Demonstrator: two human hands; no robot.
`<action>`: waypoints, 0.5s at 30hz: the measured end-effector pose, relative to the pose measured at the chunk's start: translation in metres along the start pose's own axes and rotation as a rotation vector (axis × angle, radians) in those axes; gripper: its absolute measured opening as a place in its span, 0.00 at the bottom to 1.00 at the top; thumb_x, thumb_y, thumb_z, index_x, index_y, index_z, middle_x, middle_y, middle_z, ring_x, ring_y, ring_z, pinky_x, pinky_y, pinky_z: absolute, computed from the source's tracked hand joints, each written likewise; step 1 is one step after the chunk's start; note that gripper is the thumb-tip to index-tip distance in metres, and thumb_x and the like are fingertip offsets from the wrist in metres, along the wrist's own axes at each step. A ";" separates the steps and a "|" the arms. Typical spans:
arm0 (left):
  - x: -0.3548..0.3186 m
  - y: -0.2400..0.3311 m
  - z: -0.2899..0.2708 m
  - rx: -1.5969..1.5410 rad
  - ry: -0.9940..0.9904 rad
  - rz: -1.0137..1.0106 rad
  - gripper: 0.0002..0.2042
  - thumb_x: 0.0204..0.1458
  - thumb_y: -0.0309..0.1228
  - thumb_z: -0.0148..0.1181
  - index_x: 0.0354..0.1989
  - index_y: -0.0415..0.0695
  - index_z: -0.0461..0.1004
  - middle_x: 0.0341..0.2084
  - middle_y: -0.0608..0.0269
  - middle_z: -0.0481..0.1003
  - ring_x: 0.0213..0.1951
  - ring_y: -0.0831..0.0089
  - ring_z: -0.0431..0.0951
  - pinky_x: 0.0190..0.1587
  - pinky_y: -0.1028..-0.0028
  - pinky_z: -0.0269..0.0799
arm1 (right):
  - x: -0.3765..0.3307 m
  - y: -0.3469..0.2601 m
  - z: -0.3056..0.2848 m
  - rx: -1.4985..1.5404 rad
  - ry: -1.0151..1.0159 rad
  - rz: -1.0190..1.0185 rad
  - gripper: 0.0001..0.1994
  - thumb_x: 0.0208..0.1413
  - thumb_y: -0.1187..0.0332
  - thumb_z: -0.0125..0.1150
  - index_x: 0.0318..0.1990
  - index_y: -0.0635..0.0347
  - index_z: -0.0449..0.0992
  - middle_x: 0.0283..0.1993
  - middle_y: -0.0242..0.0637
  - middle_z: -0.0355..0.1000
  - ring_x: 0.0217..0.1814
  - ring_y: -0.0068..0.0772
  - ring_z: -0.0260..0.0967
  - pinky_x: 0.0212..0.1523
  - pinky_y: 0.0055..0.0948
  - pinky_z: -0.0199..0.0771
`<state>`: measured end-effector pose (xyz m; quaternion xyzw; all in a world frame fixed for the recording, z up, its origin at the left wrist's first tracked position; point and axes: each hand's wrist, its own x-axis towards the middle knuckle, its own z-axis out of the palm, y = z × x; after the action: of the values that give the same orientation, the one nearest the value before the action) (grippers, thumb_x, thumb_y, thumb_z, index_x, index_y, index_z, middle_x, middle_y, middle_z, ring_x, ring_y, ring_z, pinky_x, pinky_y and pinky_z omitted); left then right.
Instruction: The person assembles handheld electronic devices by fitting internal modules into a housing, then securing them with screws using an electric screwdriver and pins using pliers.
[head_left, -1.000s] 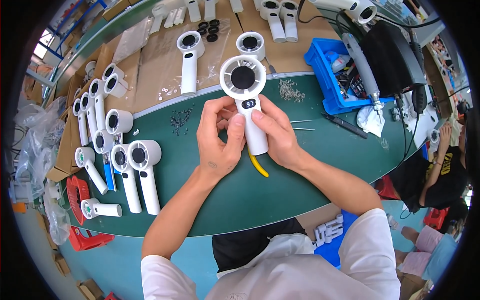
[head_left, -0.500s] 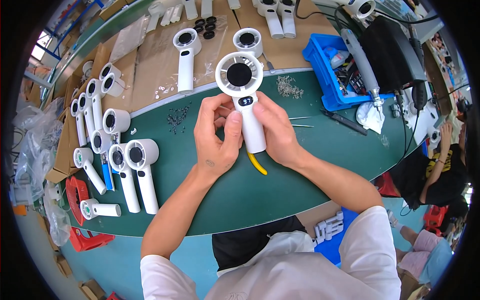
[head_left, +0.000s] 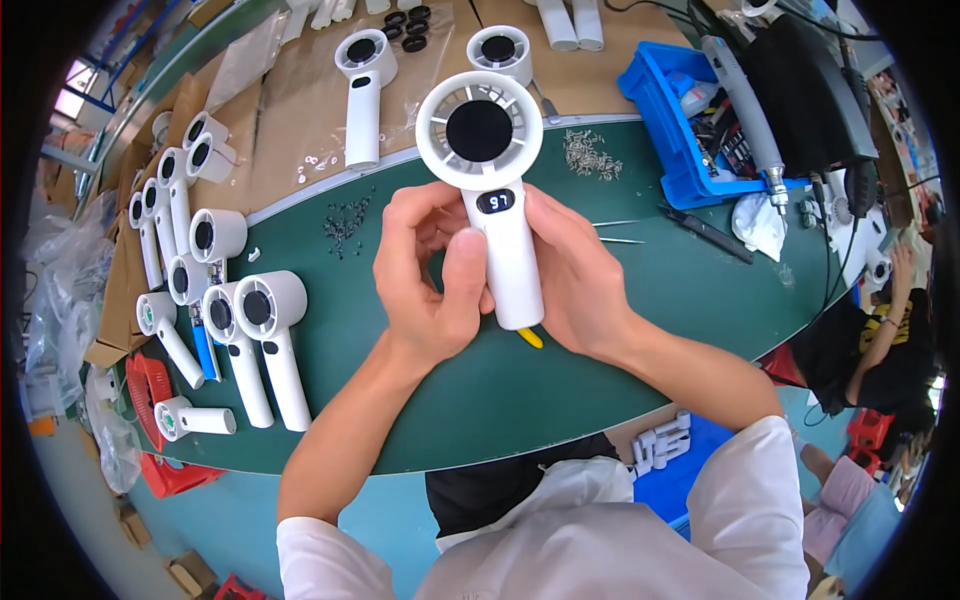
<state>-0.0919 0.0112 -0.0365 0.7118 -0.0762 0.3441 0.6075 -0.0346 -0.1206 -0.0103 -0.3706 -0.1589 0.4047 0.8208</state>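
Note:
Both hands hold one white handheld fan (head_left: pixel 490 190) upright above the green mat (head_left: pixel 690 290). Its round head with a black centre faces me, and a small dark display on the neck is lit. My left hand (head_left: pixel 430 275) wraps the handle from the left, thumb pressed on its front. My right hand (head_left: pixel 575 280) grips the handle from the right. A yellow tool tip (head_left: pixel 530 338) pokes out below the handle's end.
Several finished white fans (head_left: pixel 265 345) lie in rows at the left. Two more fans (head_left: pixel 362 85) rest on brown cardboard behind. A blue bin (head_left: pixel 690 120) with an electric screwdriver (head_left: pixel 745 105) stands at the right. Screws (head_left: pixel 590 152), small black parts (head_left: pixel 345 220) and tweezers (head_left: pixel 620 232) are scattered on the mat.
Both hands have lifted the fan up and closer to the camera. Its display is now lit.

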 end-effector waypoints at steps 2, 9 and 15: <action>0.000 -0.003 0.000 0.031 0.005 0.074 0.14 0.56 0.26 0.52 0.48 0.31 0.63 0.35 0.56 0.70 0.26 0.80 0.72 0.26 0.81 0.69 | -0.004 -0.002 0.004 -0.009 0.018 0.012 0.22 0.65 0.56 0.38 0.57 0.64 0.63 0.45 0.41 0.68 0.37 0.32 0.70 0.36 0.31 0.73; -0.003 -0.006 -0.001 0.055 0.024 0.147 0.16 0.54 0.26 0.54 0.48 0.31 0.64 0.36 0.55 0.69 0.28 0.78 0.72 0.30 0.79 0.69 | -0.006 -0.003 0.004 0.004 0.011 0.025 0.23 0.65 0.56 0.38 0.56 0.66 0.63 0.46 0.43 0.69 0.37 0.32 0.71 0.35 0.32 0.74; -0.002 -0.006 -0.002 0.053 0.002 0.132 0.16 0.55 0.27 0.54 0.49 0.31 0.63 0.36 0.54 0.69 0.26 0.79 0.72 0.29 0.79 0.70 | -0.005 -0.002 0.002 0.015 0.034 0.027 0.23 0.65 0.55 0.38 0.55 0.66 0.63 0.45 0.43 0.69 0.37 0.33 0.71 0.35 0.32 0.74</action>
<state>-0.0910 0.0138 -0.0427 0.7208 -0.1130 0.3859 0.5647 -0.0381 -0.1245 -0.0072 -0.3733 -0.1370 0.4104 0.8207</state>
